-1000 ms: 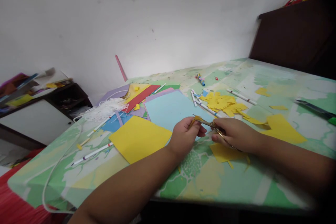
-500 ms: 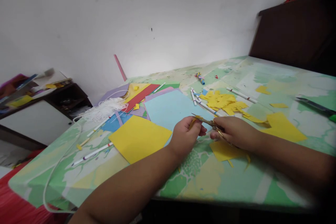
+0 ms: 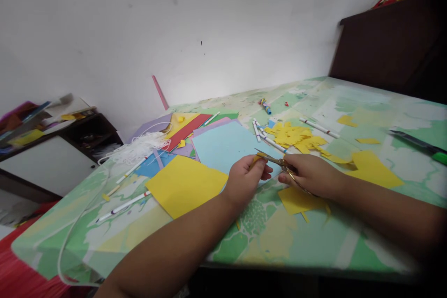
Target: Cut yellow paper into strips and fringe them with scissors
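Observation:
Between the thumb and fingers of my left hand is a small piece of yellow paper. My right hand grips gold-handled scissors, whose blades point left and lie at the small piece. Under the hands is a light blue sheet, and a large yellow sheet lies to the left. A yellow scrap rests below my right hand. Behind it is a heap of cut yellow pieces, with a bigger yellow offcut on the right.
White markers are scattered over the patterned tablecloth. A tangle of white string and a red strip lie at the left. A green-handled cutter is at the right. A cabinet stands beyond the table's left side.
The small yellow piece in my left hand and the scissor blades have shifted slightly against each other, and more of the blades shows. The camera view has tilted a little.

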